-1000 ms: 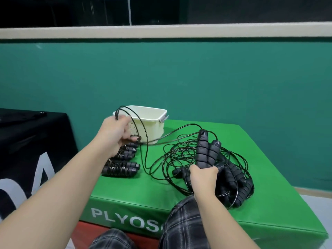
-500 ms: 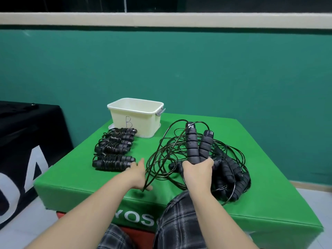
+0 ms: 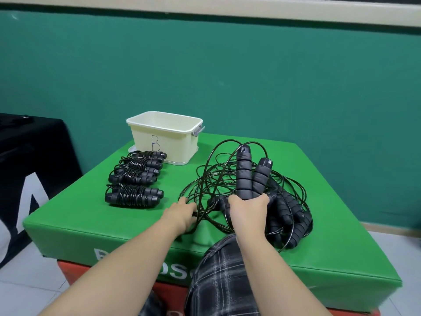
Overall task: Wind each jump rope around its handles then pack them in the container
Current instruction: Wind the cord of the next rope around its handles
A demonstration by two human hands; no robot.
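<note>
Head view, right hand (image 3: 247, 207): its grip is closed around the lower ends of a pair of handles (image 3: 249, 177), which are held upright and side by side just right of the frame centre. It is judged that they are kept together and raised so that the cable can be wound around both at once.

Head view, left hand (image 3: 181, 212): it is seen low at the centre of the frame, at the near edge of the loose cable (image 3: 211, 179). The fingers are reaching into the loops and are partly hidden and blurred, so it cannot be told whether the cable is already pinched. It is probably placed there to find the free length for winding.

Head view, unwound ropes (image 3: 289, 215): a tangled heap of more handles and cable is left at the right of the frame, on the green plyo box (image 3: 91, 215), just beside the right hand, so that the next rope is near.

Head view, wound ropes (image 3: 134, 179): several finished bundles are laid in a row at the left of the centre, between the near edge of the box and the container, apart from the tangle, probably so that they are not mixed with it.

Head view, container (image 3: 165, 135): the cream tub marked "B" is standing at the far left corner of the box, above the bundles in the frame. No rope is seen over its rim, though the bottom is hidden; packing is judged not yet begun.
</note>
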